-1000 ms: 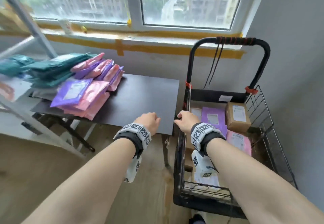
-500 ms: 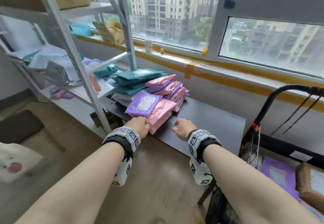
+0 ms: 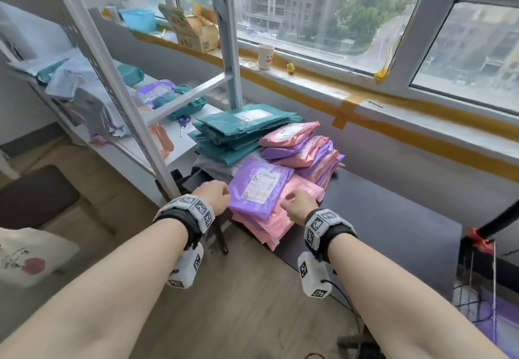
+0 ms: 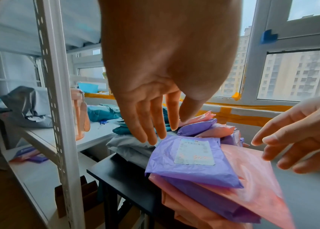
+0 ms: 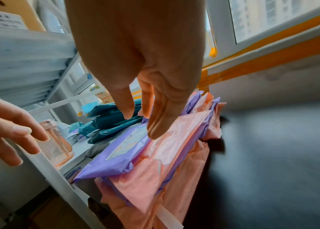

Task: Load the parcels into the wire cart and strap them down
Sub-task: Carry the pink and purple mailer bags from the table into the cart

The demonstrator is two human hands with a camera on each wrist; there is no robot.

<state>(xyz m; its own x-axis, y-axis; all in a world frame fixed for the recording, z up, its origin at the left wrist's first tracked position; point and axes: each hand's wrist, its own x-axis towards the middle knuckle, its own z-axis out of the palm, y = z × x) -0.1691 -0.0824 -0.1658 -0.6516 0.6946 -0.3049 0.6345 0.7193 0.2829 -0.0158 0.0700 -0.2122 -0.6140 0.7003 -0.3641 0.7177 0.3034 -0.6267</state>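
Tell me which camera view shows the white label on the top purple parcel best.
The left wrist view: the label faces the camera, large and unobstructed. The head view shows the whole label, only smaller. In the right wrist view it lies at a steep angle, its far end behind the right hand.

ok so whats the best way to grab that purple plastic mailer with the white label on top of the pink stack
Take the purple plastic mailer with the white label by its two side edges, one hand on each. It lies flat and soft on the pink mailer stack, near corner overhanging. The left hand and right hand are open at either side, so probably slide fingers under and lift.
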